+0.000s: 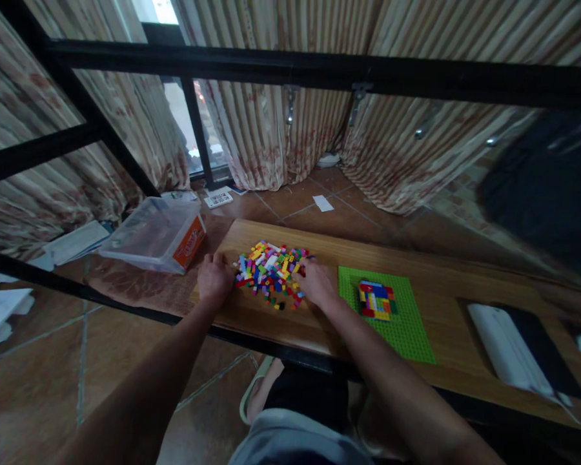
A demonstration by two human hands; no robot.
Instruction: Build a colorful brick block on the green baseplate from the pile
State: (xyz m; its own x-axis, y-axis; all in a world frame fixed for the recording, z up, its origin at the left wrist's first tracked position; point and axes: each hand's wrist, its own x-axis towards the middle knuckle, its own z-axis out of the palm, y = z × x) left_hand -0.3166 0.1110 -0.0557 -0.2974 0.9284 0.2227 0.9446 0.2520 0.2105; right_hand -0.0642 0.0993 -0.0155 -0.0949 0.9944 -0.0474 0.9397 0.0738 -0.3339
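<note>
A heap of small coloured bricks (270, 270) lies on the wooden table (445, 349). My left hand (214, 279) rests at the heap's left edge, fingers curled down onto the table. On the heap's right edge sits my right hand (315, 281), its fingers bent into the bricks; what they hold, if anything, is hidden. To the right lies a green baseplate (401, 323) carrying a flat block of mixed-colour bricks (376, 299).
A clear plastic box with an orange label (155, 235) stands left of the heap on a patterned cloth. A white sheet on a dark pad (513, 349) lies at the table's right. Black metal bars (319, 71) cross overhead; curtains hang behind.
</note>
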